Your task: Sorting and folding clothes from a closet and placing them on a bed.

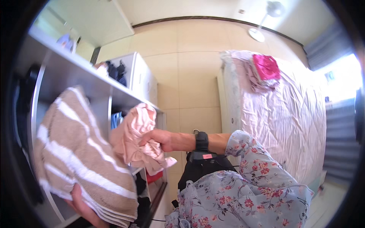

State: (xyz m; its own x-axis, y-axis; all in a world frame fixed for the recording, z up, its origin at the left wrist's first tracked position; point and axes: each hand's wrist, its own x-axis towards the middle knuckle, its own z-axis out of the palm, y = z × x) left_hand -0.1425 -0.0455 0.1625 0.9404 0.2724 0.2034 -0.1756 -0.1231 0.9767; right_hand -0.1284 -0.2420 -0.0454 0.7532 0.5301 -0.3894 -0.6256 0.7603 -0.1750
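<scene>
A folded brown towel with white stripes point(94, 154) rests on my left hand point(85, 206), whose thumb lies over its lower edge. The towel is in front of the wardrobe shelves at the left. My right hand point(159, 139) reaches across from the right and grips a bunched pale pink satin cloth point(139, 119). This cloth hangs down below my fist and overlaps the towel's right side. Most of my left fingers are hidden under the towel.
A white wardrobe point(71, 68) with open compartments stands at the left, with a white cabinet point(142, 75) beyond it. At the right is a bed with a pink sheet point(285, 122), bearing folded clothes point(266, 68). A standing fan point(258, 34) is at the far wall.
</scene>
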